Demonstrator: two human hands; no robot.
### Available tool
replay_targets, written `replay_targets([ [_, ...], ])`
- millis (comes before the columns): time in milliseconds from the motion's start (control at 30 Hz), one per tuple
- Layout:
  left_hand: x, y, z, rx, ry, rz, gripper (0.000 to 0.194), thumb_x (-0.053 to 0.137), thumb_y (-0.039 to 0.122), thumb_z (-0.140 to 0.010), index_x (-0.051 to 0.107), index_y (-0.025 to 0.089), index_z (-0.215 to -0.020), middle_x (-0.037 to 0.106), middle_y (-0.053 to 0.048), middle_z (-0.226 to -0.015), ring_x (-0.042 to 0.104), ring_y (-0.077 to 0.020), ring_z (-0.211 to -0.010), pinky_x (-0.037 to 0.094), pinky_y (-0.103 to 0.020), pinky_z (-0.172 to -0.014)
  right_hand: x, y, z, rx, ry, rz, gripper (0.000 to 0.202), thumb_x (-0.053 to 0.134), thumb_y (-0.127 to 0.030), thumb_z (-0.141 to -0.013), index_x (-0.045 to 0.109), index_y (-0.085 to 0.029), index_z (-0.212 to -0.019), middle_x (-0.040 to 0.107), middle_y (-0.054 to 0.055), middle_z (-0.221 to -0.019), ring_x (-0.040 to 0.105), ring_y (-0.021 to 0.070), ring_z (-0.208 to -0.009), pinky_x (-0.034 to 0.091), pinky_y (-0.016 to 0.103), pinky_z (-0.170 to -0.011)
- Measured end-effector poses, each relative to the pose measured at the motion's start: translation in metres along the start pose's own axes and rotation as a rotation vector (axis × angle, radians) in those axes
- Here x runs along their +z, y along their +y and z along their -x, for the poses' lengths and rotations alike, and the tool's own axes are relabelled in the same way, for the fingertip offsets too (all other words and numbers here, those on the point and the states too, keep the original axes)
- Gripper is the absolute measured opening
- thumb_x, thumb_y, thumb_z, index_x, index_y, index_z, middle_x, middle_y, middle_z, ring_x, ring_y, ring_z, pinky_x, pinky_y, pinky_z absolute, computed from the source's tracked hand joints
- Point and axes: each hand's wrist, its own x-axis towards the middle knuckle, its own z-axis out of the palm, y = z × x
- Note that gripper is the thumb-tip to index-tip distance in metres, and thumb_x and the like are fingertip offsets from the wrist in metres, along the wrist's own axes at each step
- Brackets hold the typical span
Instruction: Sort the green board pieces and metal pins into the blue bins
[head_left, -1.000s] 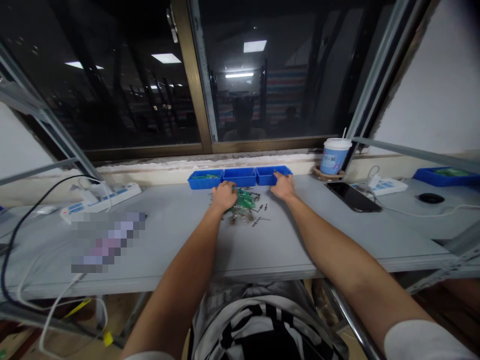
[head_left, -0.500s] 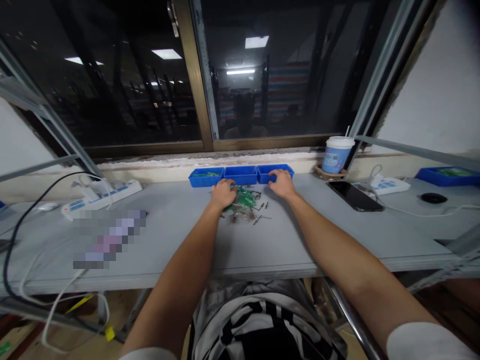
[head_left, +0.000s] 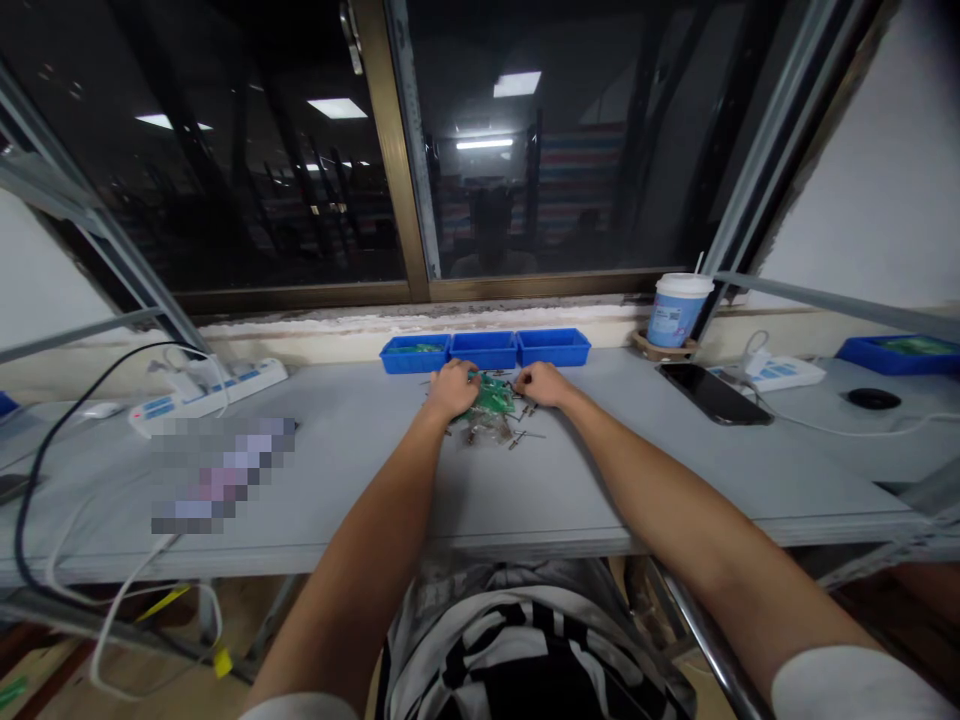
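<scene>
On the flat grey surface (head_left: 337, 470), three rectangular blue plastic trays (head_left: 495, 361) stand behind the bare left hand (head_left: 454, 388) and right hand (head_left: 544, 384), grips half-curled, contents unclear; between them lie shiny green plastic packets (head_left: 495, 396), thin dark metal pieces (head_left: 516, 440) around.

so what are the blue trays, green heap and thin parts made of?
Blue trays: probably molded plastic, satin; uniform color, soft sheen. Green heap: perhaps plastic film; glossy patches, but unclear. Thin parts: likely metal; dark grey, faint glints.

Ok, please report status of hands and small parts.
Left hand at green pieces' left side, right hand at their right; grips unclear. Loose metal parts beside them; blue bins just behind. Phone off to right.
</scene>
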Motion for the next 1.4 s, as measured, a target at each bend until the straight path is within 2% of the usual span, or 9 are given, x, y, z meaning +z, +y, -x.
replay_targets([
  [100, 0.001, 0.000, 0.000, 0.013, -0.003, -0.011, 0.028, 0.047, 0.030, -0.084, 0.064, 0.021, -0.104, 0.061, -0.011, -0.117, 0.054, -0.0296, -0.110, 0.039, -0.046, -0.093, 0.000, -0.005, -0.001, 0.027, -0.039, 0.012, 0.008, 0.060, -0.017, -0.066, 0.067, -0.019, -0.061, 0.066, 0.003, -0.063, 0.060, 0.0149, -0.063, 0.039, 0.022, -0.056],
  [267, 0.001, 0.002, 0.000, 0.033, -0.010, -0.030, 0.027, 0.047, 0.030, -0.084, 0.064, 0.021, -0.103, 0.061, -0.010, -0.116, 0.053, -0.0280, -0.111, 0.039, -0.043, -0.093, -0.002, -0.014, -0.001, 0.058, -0.101, 0.092, 0.015, 0.065, -0.023, -0.062, 0.060, -0.019, -0.049, 0.057, 0.003, -0.047, 0.058, 0.0167, -0.055, 0.037, 0.024, -0.050],
  [500, 0.001, 0.004, 0.002, 0.064, -0.025, -0.023, 0.029, 0.046, 0.030, -0.084, 0.064, 0.020, -0.105, 0.061, -0.011, -0.114, 0.053, -0.0291, -0.110, 0.039, -0.044, -0.092, -0.002, -0.026, 0.000, 0.074, -0.099, 0.220, 0.022, 0.068, -0.030, -0.062, 0.054, -0.022, -0.046, 0.061, 0.008, -0.056, 0.062, 0.0234, -0.071, 0.041, 0.028, -0.058],
  [667, 0.003, 0.005, 0.001, 0.094, -0.035, -0.028, 0.028, 0.047, 0.030, -0.085, 0.064, 0.020, -0.106, 0.061, -0.010, -0.115, 0.052, -0.0268, -0.112, 0.039, -0.041, -0.094, -0.004, -0.025, 0.001, 0.083, -0.156, 0.251, 0.022, 0.061, -0.032, -0.069, 0.057, -0.021, -0.051, 0.063, 0.008, -0.058, 0.062, 0.0217, -0.069, 0.040, 0.028, -0.058],
  [800, 0.001, 0.007, 0.002, 0.130, -0.016, 0.003, 0.032, 0.047, 0.030, -0.085, 0.061, 0.020, -0.112, 0.061, -0.010, -0.119, 0.052, -0.0258, -0.114, 0.038, -0.041, -0.096, -0.010, -0.025, 0.005, -0.041, -0.105, 0.117, 0.022, 0.057, -0.025, -0.071, 0.055, -0.020, -0.050, 0.059, 0.004, -0.052, 0.055, 0.0154, -0.058, 0.036, 0.025, -0.054],
  [967, -0.003, 0.013, 0.004, 0.295, -0.012, 0.104, 0.038, 0.048, 0.028, -0.086, 0.056, 0.019, -0.122, 0.059, -0.008, -0.124, 0.052, -0.0236, -0.116, 0.038, -0.039, -0.099, -0.014, -0.032, 0.008, -0.150, -0.179, -0.181, 0.017, 0.052, -0.021, -0.072, 0.052, -0.019, -0.055, 0.052, -0.002, -0.050, 0.045, 0.0098, -0.049, 0.031, 0.023, -0.049],
  [1100, -0.003, 0.011, 0.001, 0.327, 0.025, 0.130, 0.030, 0.045, 0.024, -0.087, 0.063, 0.019, -0.111, 0.066, -0.007, -0.112, 0.058, -0.0190, -0.105, 0.041, -0.032, -0.095, -0.015, -0.039, 0.009, -0.130, -0.201, -0.329, 0.019, 0.051, -0.023, -0.073, 0.047, -0.019, -0.054, 0.044, -0.005, -0.048, 0.037, 0.0074, -0.046, 0.027, 0.022, -0.046],
  [1233, -0.005, 0.003, -0.002, 0.342, 0.005, 0.023, 0.027, 0.045, 0.030, -0.089, 0.068, 0.021, -0.101, 0.069, -0.005, -0.105, 0.060, -0.0187, -0.100, 0.042, -0.031, -0.092, -0.016, -0.038, 0.007, -0.072, -0.196, -0.434, 0.018, 0.048, -0.022, -0.074, 0.048, -0.018, -0.057, 0.043, -0.006, -0.046, 0.038, 0.0076, -0.044, 0.027, 0.022, -0.045],
  [1400, -0.008, 0.003, -0.001, 0.414, -0.047, -0.138, 0.033, 0.041, 0.035, -0.091, 0.070, 0.021, -0.090, 0.070, -0.007, -0.095, 0.061, -0.0199, -0.094, 0.041, -0.032, -0.086, -0.013, -0.028, 0.003, -0.054, -0.025, -0.510, 0.008, 0.050, -0.019, -0.073, 0.054, -0.017, -0.067, 0.052, -0.004, -0.053, 0.045, 0.0079, -0.046, 0.033, 0.020, -0.046],
])
